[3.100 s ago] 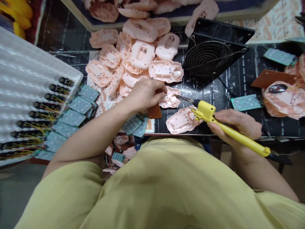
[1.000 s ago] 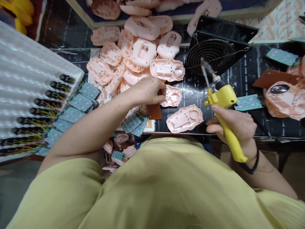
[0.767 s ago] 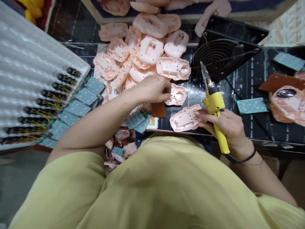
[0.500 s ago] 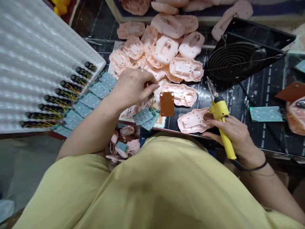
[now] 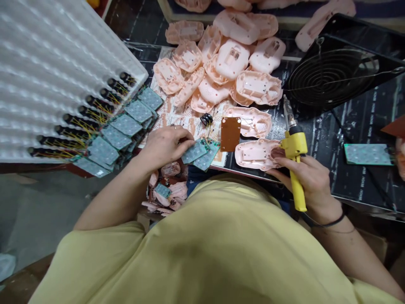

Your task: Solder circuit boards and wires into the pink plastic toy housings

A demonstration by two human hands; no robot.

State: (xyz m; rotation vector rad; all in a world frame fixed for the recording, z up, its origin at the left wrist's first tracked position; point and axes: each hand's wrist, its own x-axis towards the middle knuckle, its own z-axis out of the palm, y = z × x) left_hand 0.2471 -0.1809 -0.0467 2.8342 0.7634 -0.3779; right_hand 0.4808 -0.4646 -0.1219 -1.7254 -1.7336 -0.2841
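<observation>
My right hand (image 5: 303, 177) grips a yellow soldering iron (image 5: 294, 156), its tip pointing away from me beside a black fan (image 5: 335, 71). The same hand's fingers touch a pink plastic shell (image 5: 256, 153) at the table's front edge. My left hand (image 5: 164, 143) pinches a teal circuit board (image 5: 194, 152) that lies on a second teal board (image 5: 207, 159). A brown board (image 5: 230, 133) with thin wires rests against another pink shell (image 5: 253, 121). A small black part (image 5: 207, 119) lies just behind the boards.
A heap of pink shells (image 5: 221, 63) covers the back of the table. A white tray (image 5: 57, 67) at the left holds rows of black parts with yellow wires and teal boards (image 5: 120, 126). Another teal board (image 5: 367, 154) lies at the right. More shells (image 5: 167, 190) sit below the table edge.
My left hand let go of the shell with the brown board and came back toward me onto the teal boards. The right hand swung the iron upright and settled on the near shell.
</observation>
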